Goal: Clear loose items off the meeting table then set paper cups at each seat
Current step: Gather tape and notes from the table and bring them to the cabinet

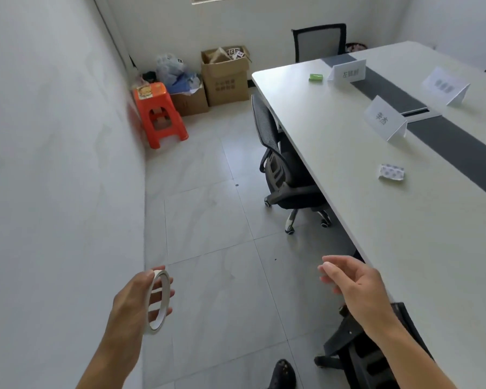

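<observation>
Bright even daylight, wide-angle edge warping

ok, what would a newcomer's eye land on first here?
The bright orange plastic stool by the left wall pops first. Next comes the white ring of tape gripped in the left hand, low in the foreground. The long pale meeting table on the right carries white folded name cards and a small green packet near its far end.

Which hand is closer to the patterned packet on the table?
Right. The right hand hovers by the table edge, short of the packet; the left hand, holding tape, is far left over the floor.
</observation>
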The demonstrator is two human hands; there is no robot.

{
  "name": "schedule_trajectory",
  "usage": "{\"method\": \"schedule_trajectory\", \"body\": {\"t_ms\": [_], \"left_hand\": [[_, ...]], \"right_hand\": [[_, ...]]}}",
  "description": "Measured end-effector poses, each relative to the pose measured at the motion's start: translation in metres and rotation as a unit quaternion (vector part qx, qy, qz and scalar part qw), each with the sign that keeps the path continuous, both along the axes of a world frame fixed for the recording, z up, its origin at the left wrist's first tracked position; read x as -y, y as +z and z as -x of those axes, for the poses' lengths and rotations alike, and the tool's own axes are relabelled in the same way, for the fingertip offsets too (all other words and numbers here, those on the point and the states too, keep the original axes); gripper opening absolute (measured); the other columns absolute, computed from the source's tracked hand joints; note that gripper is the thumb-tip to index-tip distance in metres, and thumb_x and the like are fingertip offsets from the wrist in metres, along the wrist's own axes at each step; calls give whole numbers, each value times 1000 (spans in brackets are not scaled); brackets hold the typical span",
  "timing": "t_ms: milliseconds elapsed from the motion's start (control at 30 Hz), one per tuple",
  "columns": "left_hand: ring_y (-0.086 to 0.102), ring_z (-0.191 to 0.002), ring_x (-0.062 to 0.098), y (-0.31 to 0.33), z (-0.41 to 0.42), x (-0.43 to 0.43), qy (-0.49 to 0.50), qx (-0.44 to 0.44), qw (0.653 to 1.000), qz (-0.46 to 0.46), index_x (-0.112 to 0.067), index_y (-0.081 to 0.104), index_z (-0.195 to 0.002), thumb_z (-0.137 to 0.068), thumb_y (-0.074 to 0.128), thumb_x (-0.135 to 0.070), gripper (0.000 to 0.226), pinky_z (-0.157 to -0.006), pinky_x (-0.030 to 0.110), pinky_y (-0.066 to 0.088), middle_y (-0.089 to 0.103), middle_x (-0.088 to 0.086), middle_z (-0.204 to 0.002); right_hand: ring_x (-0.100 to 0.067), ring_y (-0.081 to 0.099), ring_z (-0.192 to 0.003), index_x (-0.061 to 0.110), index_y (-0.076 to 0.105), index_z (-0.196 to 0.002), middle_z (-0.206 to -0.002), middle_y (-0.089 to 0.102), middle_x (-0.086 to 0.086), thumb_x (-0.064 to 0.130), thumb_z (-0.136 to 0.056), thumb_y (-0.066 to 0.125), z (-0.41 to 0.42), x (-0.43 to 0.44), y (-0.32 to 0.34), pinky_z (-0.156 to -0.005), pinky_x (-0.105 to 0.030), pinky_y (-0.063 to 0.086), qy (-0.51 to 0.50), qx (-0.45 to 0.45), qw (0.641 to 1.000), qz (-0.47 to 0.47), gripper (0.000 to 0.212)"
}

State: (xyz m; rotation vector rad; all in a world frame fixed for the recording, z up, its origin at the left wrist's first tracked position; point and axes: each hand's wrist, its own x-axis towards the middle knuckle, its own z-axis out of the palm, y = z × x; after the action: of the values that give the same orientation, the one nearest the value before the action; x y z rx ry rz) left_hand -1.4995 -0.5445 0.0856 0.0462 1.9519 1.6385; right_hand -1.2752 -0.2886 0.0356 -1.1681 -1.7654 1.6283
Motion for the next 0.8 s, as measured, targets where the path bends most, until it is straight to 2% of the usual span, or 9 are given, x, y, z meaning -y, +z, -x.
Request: {"method": "schedule_trajectory", "body": {"t_ms": [167, 300, 500, 667, 800], "left_hand": [[67, -99, 36, -9, 61, -61, -17, 23, 1000, -9, -15, 69, -105, -52, 59, -63, 72, -81, 49, 53, 71, 15, -105], [67, -98, 34, -24, 124, -128, -57, 31, 998, 0, -15, 68, -107, -63, 59, -57, 61, -78, 47, 53, 71, 16, -107], [69, -95, 33, -26, 224, -252, -144, 26, 989, -5, -16, 71, -100, -53, 60, -62, 67, -78, 47, 54, 73, 14, -102], [68, -97, 35, -19, 269, -364, -269, 32, 963, 9, -12, 68, -100, -52, 60, -65, 72, -78, 48, 54, 73, 13, -101], [69, -98, 30, -20, 267, -440, -361, 31, 932, 6, -18, 70, -103, -56, 58, -66, 68, -81, 49, 54, 73, 9, -105]], "right_hand": [[-12, 72, -72, 19, 72, -93, -81, 77, -1, 15, -87, 66, 63, -68, 17, -61, -21, 56, -18, -21, 999, -29, 9], [-13, 72, -73, 19, 73, -93, -80, 77, 0, 15, -88, 66, 95, -117, 3, -67, -28, 55, -73, 6, 997, -27, 10], [-17, 73, -74, 20, 73, -89, -79, 76, 3, 14, -88, 66, 142, -177, -13, -63, -28, 51, -173, 43, 984, 7, 9], [-14, 72, -74, 21, 71, -92, -81, 76, 0, 16, -89, 65, 166, -222, 1, -64, -26, 51, -252, 55, 966, 7, 9], [-14, 71, -75, 19, 71, -93, -84, 75, 0, 15, -89, 65, 160, -250, -5, -65, -29, 52, -308, 74, 948, 34, 8]]}}
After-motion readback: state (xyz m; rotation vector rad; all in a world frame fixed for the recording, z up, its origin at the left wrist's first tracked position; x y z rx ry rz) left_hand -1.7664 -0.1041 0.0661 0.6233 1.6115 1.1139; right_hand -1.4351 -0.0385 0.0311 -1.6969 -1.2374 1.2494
